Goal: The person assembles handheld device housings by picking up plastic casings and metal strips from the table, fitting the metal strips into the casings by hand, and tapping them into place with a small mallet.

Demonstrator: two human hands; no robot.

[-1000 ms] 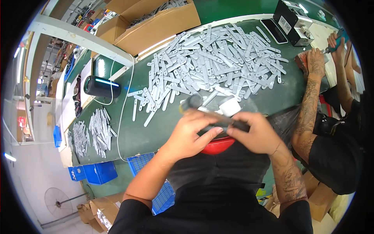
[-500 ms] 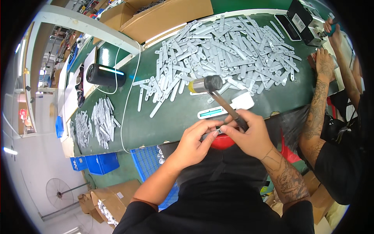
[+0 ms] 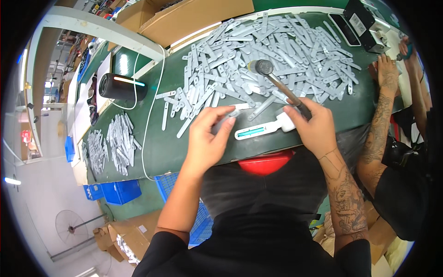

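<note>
Right hand [image 3: 314,131]: clamped on wooden-handled steel hammer [image 3: 281,87], head raised over the pile. Left hand [image 3: 210,138]: fingers closed, pinning flat grey metal strip [image 3: 228,117] against green counter [image 3: 157,147] near its front edge, beside white jig [image 3: 263,130].

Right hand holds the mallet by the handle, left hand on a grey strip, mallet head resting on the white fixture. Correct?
Not quite. In the head view the mallet head sits up over the pile of grey strips, away from the white fixture. Right hand grips the handle; left hand holds a grey strip.
</note>
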